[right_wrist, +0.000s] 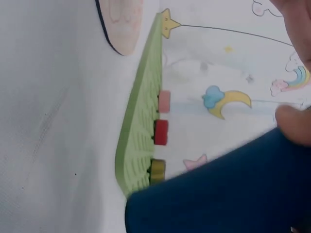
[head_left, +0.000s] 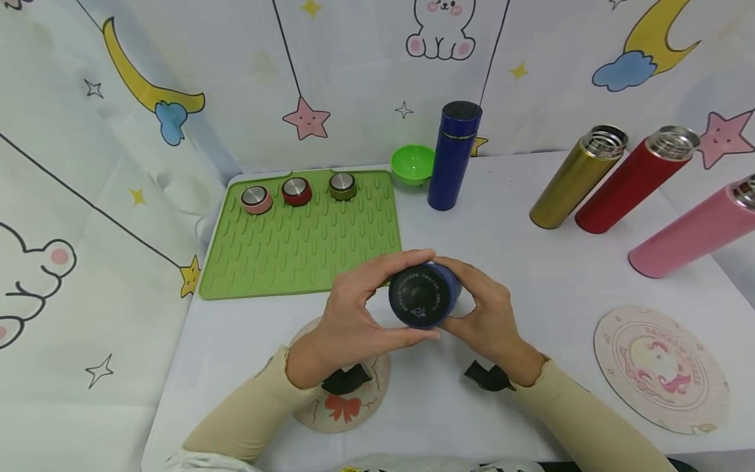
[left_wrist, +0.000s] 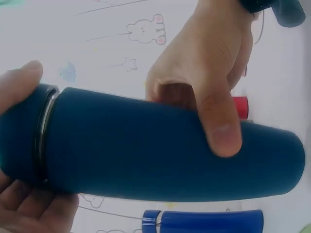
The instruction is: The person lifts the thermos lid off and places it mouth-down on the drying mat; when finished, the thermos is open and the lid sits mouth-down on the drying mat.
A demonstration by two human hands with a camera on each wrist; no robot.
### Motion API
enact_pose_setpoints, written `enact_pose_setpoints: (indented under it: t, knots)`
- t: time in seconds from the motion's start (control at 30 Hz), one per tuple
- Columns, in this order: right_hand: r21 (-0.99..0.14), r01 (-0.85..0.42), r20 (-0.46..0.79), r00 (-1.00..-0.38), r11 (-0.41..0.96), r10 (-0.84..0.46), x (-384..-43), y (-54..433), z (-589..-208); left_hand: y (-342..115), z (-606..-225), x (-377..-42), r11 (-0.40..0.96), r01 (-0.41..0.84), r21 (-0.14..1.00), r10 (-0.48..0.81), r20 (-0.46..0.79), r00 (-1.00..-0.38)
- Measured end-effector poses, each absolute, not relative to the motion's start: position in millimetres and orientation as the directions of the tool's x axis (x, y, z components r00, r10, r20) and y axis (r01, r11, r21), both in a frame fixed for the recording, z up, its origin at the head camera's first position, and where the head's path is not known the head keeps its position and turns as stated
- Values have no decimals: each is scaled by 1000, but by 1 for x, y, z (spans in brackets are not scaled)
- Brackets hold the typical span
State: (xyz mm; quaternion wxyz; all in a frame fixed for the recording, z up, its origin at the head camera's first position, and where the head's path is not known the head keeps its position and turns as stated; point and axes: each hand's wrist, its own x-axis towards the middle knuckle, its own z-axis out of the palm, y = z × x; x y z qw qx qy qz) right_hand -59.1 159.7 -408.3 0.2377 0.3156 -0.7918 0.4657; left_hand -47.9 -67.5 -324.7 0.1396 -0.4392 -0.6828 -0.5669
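Observation:
Both hands hold a dark blue insulated bottle (head_left: 420, 296), its black round end with small printing facing up toward the head camera. My left hand (head_left: 356, 314) grips the cap, thumb on one side and fingers on the other. Lower down, my right hand (head_left: 494, 314) holds the body between thumb and fingers. The left wrist view shows the bottle (left_wrist: 131, 145) lengthwise, with a silver ring (left_wrist: 46, 131) between cap and body. Seen from the right wrist, the bottle's lower end (right_wrist: 194, 204) fills the bottom corner.
A green ribbed mat (head_left: 295, 252) bears pink, red and olive caps. Behind stand a green bowl (head_left: 411, 164) and another capped blue bottle (head_left: 451, 164). Uncapped gold (head_left: 569, 187), red (head_left: 631, 187) and pink (head_left: 690, 229) bottles stand right. Round pads lie at right (head_left: 660, 370) and under the left forearm (head_left: 342, 410).

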Motion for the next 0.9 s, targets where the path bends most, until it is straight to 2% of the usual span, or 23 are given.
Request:
enact_pose_setpoints:
  t: [0.1, 0.27, 0.43, 0.57, 0.73, 0.9]
  knots:
    - [-597, -756, 679, -655, 268, -332, -62, 162, -409, -70, -321, -49, -40, 767, 641, 498, 678, -541]
    - [-655, -751, 631, -604, 83, -486, -66, 167, -410, -78, -308, -51, -90, 786, 611, 656, 630, -415]
    - [-713, -701, 547, -557, 1, -625, -65, 167, -407, -84, -293, -50, -152, 770, 620, 796, 539, -277]
    - [-724, -688, 531, -506, -54, -680, -64, 162, -403, -88, -287, -47, -161, 753, 638, 859, 466, -212]
    - [-723, -687, 534, -488, -73, -690, -65, 160, -399, -90, -286, -45, -148, 773, 617, 868, 456, -198]
    - [-706, -706, 552, -506, -49, -663, -66, 162, -399, -90, -291, -45, -124, 793, 597, 814, 518, -263]
